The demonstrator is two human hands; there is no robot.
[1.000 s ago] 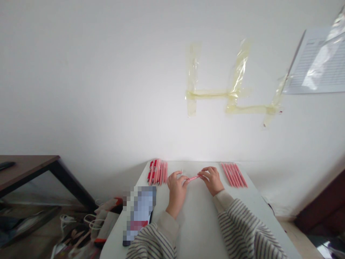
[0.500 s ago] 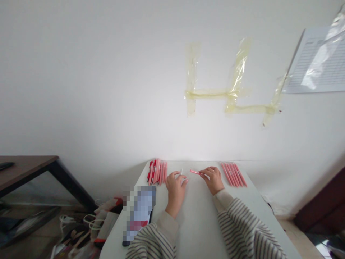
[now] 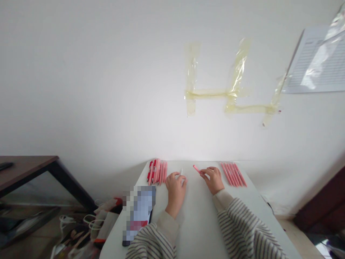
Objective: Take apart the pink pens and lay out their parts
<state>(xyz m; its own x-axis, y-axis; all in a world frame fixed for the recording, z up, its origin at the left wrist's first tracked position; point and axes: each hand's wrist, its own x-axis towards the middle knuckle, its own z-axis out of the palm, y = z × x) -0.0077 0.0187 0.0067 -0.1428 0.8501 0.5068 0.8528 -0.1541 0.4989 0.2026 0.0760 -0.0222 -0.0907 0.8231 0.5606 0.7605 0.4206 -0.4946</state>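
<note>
My left hand (image 3: pixel 176 184) is closed around a thin whitish stick (image 3: pixel 181 172), perhaps a pen refill; only its tip shows above the fingers. Between the thumb and fingers of my right hand (image 3: pixel 213 178) is a pink pen barrel (image 3: pixel 196 168), tilted up and to the left. The two hands are apart over the white table (image 3: pixel 201 223). Left of them lies a group of pink and red pens (image 3: pixel 157 172), side by side. Several pink pens (image 3: pixel 233 175) lie in a neat row to the right of my right hand.
A phone (image 3: pixel 140 212), its screen blurred out, lies at the table's left edge. Behind the table rises a white wall (image 3: pixel 107 90) with yellowish tape (image 3: pixel 210 94) and a taped sheet (image 3: pixel 309 64). Bags and cables (image 3: pixel 91 223) crowd the floor at left, near a brown desk (image 3: pixel 27 169).
The pink pen barrel in my right hand has turned from nearly level to a steeper tilt, its far end rising. My left hand has barely moved.
</note>
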